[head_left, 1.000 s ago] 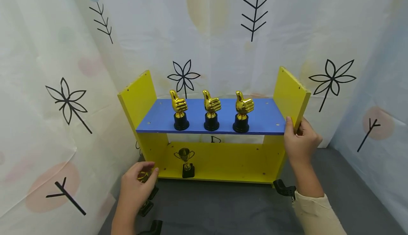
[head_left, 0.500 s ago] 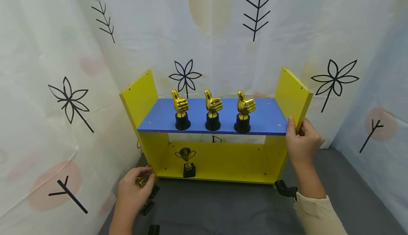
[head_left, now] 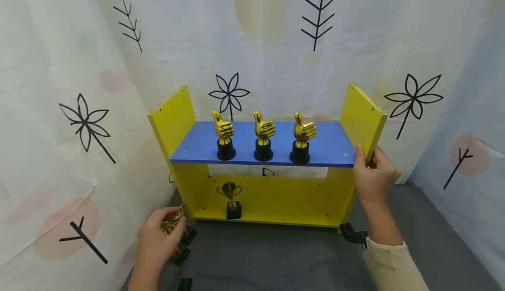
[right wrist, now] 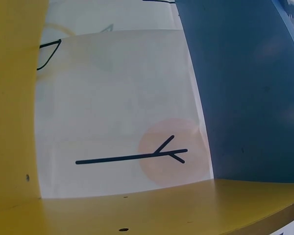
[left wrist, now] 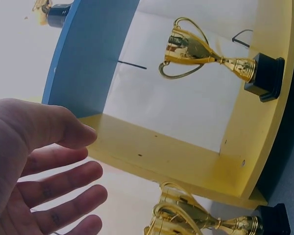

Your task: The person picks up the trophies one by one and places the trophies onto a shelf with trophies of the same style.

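My left hand [head_left: 154, 238] hovers beside two gold trophy cups [head_left: 181, 254] on black bases, left of the shelf's lower front corner. In the left wrist view its fingers are relaxed, with a gap between them and the cups [left wrist: 183, 210]. With my right hand [head_left: 375, 177] I grip the shelf's yellow right side panel [head_left: 360, 115], thumb in front and fingers behind. Another trophy cup [head_left: 233, 210] stands upright on the yellow bottom board [head_left: 276, 199], toward its left. Three gold thumbs-up trophies [head_left: 263, 133] stand in a row on the blue board [head_left: 327, 144].
The two-level shelf stands on a dark grey surface [head_left: 276, 256]. Behind it and at both sides hang pale patterned cloths [head_left: 268, 54]. The right wrist view takes in the blue board [right wrist: 250, 98] and yellow panels, without the hand.
My left hand has moved down and slightly left, away from the two trophy cups, which now show more fully. The right hand keeps its grip on the side panel.
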Demonstrator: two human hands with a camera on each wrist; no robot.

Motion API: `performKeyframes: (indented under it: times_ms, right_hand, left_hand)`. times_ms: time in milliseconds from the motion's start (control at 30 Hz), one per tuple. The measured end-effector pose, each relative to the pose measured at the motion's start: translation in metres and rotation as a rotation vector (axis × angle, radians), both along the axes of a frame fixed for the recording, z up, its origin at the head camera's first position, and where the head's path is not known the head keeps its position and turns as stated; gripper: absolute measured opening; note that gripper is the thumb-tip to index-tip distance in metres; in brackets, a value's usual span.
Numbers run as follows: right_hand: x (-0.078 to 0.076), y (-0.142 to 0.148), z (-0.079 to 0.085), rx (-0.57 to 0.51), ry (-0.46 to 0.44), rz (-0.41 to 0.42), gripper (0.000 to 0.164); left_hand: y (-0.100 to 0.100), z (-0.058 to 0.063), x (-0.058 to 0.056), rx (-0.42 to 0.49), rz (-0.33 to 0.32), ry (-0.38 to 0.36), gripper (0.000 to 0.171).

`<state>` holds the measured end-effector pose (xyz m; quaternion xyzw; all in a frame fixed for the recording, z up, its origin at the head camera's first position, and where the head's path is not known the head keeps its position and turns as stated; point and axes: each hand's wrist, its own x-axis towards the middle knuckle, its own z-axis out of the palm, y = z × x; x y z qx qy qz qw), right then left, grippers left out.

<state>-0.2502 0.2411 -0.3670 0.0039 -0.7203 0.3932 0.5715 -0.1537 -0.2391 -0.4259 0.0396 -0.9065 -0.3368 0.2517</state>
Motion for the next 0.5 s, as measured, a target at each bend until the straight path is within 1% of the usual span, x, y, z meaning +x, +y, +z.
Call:
performKeyframes:
  times_ms: [233,433,500]
  right_hand:
    - [0.000,-0.004,0.002,-0.060,0.017,0.017,0.028]
    - [0.000,-0.004,0.002,-0.050,0.025,0.008,0.029]
    - [0.000,-0.003,0.002,-0.035,0.027,0.005,0.029]
  left_hand:
    - [-0.009,-0.004,0.003,0.016,0.016,-0.068,0.033]
    - [-0.012,-0.009,0.006,0.000,0.043,-0.081,0.036]
    - [-0.013,-0.010,0.006,-0.004,0.063,-0.091,0.036]
